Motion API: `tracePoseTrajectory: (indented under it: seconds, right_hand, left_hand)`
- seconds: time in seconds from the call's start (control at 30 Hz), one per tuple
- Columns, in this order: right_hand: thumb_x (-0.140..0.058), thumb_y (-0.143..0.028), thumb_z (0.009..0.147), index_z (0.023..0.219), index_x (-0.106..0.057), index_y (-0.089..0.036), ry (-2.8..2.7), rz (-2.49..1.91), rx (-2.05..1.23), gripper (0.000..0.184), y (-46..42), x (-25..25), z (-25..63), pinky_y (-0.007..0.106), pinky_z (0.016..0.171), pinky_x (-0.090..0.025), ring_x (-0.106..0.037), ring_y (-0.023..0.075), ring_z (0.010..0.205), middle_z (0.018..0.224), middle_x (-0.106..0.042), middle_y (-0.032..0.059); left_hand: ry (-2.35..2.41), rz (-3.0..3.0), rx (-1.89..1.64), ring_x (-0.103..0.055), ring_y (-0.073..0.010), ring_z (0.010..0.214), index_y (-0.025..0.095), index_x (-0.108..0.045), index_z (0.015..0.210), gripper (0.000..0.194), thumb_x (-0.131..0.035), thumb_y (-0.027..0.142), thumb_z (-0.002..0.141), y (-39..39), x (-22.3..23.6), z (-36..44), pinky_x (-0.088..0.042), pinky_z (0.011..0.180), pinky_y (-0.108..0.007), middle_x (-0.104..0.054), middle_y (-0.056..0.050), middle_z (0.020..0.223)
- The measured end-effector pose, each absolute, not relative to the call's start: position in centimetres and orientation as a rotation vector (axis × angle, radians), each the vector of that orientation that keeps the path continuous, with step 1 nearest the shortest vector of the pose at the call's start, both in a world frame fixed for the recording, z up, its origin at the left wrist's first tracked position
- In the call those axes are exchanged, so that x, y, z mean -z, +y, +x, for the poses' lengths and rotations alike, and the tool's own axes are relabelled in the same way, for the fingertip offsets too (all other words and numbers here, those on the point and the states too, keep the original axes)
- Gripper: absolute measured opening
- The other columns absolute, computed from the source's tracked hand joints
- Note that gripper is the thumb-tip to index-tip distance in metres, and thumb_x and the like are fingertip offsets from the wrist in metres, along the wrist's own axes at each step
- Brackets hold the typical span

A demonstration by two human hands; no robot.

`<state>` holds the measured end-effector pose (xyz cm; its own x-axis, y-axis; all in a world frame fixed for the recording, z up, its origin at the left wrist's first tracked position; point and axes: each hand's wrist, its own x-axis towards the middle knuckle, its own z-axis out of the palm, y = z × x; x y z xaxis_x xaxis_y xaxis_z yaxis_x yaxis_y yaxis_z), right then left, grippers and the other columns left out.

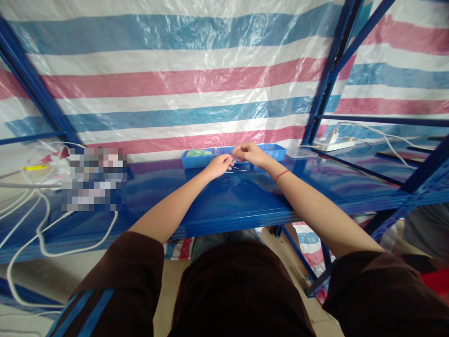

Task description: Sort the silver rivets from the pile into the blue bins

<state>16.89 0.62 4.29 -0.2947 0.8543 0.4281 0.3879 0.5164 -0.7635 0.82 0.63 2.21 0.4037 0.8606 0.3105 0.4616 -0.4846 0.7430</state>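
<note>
My left hand (220, 165) and my right hand (249, 153) are close together over the blue shelf top, in front of a row of blue plastic bins. The fingers of both hands are closed in a pinch. Whatever lies between the fingertips is too small to make out. Just below the hands, a few thin metallic pieces (240, 170) rest on the shelf. Behind my left hand, a blue bin (189, 162) contains a greenish clear plastic bag (199, 152). To the right of my right hand, the blue bin row (277, 153) continues.
White cables (44, 234) loop over the left side of the blue shelf (242, 201), beside a pixelated patch. A clear plastic lid or tray (300, 152) lies right of the bins. Further right, a white power strip (335, 144) sits near a blue upright post (317, 103).
</note>
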Motion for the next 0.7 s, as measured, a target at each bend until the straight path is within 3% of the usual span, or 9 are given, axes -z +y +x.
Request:
tracePoseTrajectory:
  seconds: [0.13, 0.4, 0.7]
  right_hand:
    - [-0.063, -0.026, 0.067, 0.07, -0.063, -0.011, -1.922, -1.068, -0.517, 0.015, 0.6, -4.3, 16.9, 0.021, 0.054, -0.042, -0.052, 0.0096, 0.055, 0.062, -0.062, 0.0031]
    - [-0.061, -0.025, 0.067, 0.075, -0.067, -0.011, -2.012, -0.928, -0.392, 0.017, 0.0, -4.6, 16.4, 0.024, 0.063, -0.045, -0.057, 0.0125, 0.066, 0.075, -0.067, 0.0059]
    - [-0.057, -0.02, 0.072, 0.075, -0.066, -0.011, -2.035, -1.116, -0.181, 0.014, 0.3, -4.6, 16.8, 0.025, 0.065, -0.044, -0.058, 0.0135, 0.066, 0.075, -0.068, 0.0068]
  left_hand:
    - [1.09, 2.122, -0.93, -0.06, -0.0092, 0.067, 0.014, -0.053, 0.082, 0.016, -0.041, 0.023, 0.086, 0.8, -1.9, 0.8, -0.046, 0.064, -0.022, -0.064, -0.005, 0.087]
    - [1.148, 2.221, -1.126, -0.06, -0.0148, 0.073, 0.015, -0.056, 0.081, 0.02, -0.054, 0.035, 0.078, 1.7, -1.6, 0.3, -0.047, 0.069, -0.027, -0.064, -0.004, 0.076]
    - [1.191, 2.07, -1.329, -0.061, -0.0119, 0.069, 0.015, -0.056, 0.09, 0.015, -0.054, 0.026, 0.079, 1.7, -2.0, 0.2, -0.048, 0.07, -0.025, -0.064, -0.005, 0.088]
